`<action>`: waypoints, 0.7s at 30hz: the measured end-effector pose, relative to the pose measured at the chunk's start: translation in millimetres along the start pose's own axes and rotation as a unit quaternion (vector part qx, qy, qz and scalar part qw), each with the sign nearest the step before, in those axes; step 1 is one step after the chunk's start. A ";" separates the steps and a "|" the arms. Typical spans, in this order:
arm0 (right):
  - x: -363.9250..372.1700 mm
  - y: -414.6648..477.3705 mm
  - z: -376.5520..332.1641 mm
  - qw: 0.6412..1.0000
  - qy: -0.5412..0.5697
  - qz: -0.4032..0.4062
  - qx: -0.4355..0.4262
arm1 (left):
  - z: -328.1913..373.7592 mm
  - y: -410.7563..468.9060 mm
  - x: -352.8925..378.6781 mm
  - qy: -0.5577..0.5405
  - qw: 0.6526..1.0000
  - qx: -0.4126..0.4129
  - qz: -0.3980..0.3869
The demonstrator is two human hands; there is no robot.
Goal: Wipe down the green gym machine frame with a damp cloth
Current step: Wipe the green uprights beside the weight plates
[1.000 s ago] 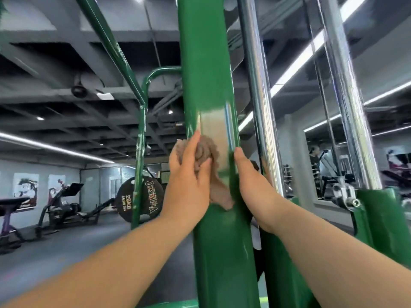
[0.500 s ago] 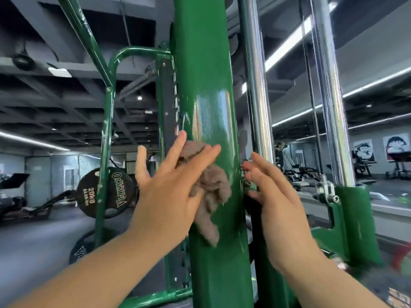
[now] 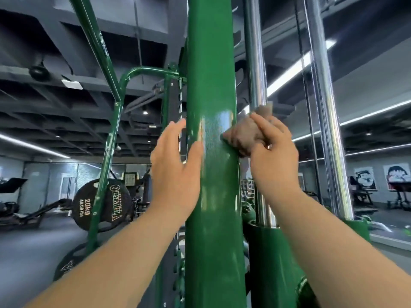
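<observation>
Straight ahead, the thick green post (image 3: 211, 196) of the gym machine stands upright, its long axis running from the bottom to the top of the view. It is a round, glossy painted metal tube with bright reflections at mid-height. The right hand (image 3: 274, 158) has its fingers curled over a crumpled brown cloth (image 3: 242, 136), soft and fuzzy, bunched into a lump and pressed against the post's right edge. The left hand (image 3: 175, 167) is spread and relaxed, holding nothing, its thumb side resting on the post's left edge. Just right of the post rises a slim, mirror-bright chrome rod (image 3: 254, 63), also upright. A round black weight plate (image 3: 100, 205) with pale lettering hangs behind at the left.
</observation>
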State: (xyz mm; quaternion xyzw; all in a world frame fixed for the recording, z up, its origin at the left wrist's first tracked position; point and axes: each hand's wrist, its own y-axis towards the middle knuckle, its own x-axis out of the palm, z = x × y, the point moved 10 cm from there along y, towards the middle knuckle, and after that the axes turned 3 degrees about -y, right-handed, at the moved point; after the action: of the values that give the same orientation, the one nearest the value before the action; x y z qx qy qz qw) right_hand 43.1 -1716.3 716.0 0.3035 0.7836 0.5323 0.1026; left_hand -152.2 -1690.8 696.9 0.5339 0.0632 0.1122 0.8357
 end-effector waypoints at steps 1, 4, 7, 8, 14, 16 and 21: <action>14.7 -1.6 -6.1 0.999 -0.028 -0.031 -0.031 | -19.4 -5.3 8.6 0.018 0.999 -0.033 -0.017; 35.8 -47.0 -3.2 0.992 -0.041 -0.087 -0.082 | -60.8 -19.4 25.5 -0.046 0.989 -0.138 -0.038; 29.4 -68.3 -2.4 0.986 -0.065 -0.078 -0.135 | -54.8 -15.3 19.9 -0.048 0.992 -0.117 -0.014; 28.6 -55.5 -4.5 0.986 -0.065 -0.064 -0.143 | -54.1 -15.9 19.8 -0.058 0.991 -0.122 -0.014; 42.3 35.8 -4.6 0.998 -0.057 -0.029 -0.022 | -57.4 -22.3 22.5 -0.081 0.985 -0.154 -0.014; 43.6 -1.7 14.1 0.999 -0.041 -0.034 0.001 | -59.6 -23.0 22.4 -0.083 0.984 -0.157 -0.017; 31.7 -98.6 41.1 0.980 -0.164 -0.113 -0.023 | -61.3 -24.9 21.9 -0.093 0.983 -0.155 -0.002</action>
State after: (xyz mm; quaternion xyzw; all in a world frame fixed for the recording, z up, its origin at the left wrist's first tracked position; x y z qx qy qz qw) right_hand 1.7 -1690.6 615.7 0.2941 0.7725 0.4784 0.2964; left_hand -141.8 -1641.5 648.8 0.4057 -0.0319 0.0686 0.9109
